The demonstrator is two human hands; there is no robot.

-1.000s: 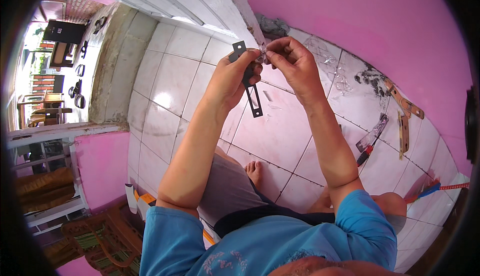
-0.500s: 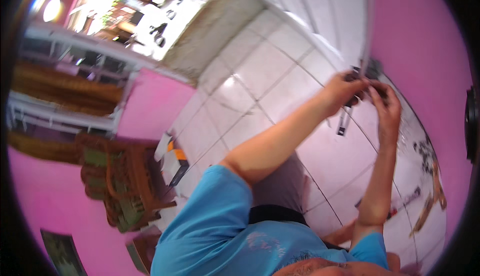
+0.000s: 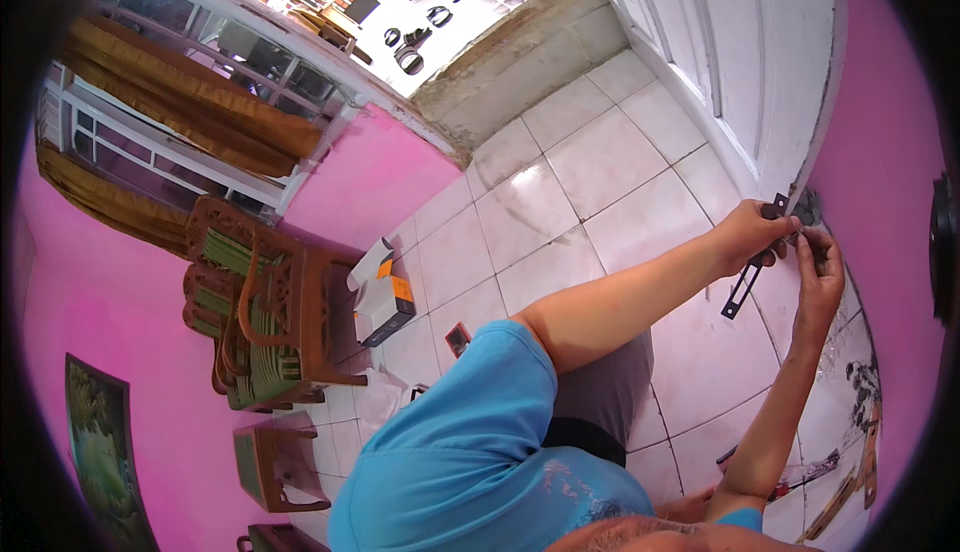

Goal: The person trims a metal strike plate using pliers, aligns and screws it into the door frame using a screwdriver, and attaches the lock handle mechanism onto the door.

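Note:
My left hand (image 3: 752, 235) is closed round a black metal plate (image 3: 738, 299) with a long slot and holes, held beside the edge of the white door (image 3: 750, 92). My right hand (image 3: 818, 277) is just to its right, fingertips pinched near the left thumb and the plate's upper part. Whatever small thing is between those fingertips is too small to make out.
Wooden chairs (image 3: 270, 302) with green cushions stand by pink walls, near an open box (image 3: 385, 312) on the tiled floor. Tools and metal strips (image 3: 862, 452) lie by the right wall. Sandals (image 3: 410, 60) sit beyond the raised threshold (image 3: 510, 62).
The view has swung left, bringing more of the chairs, window and box in and shifting my hands rightward in the picture. Both hands stay together at the door's edge with the plate.

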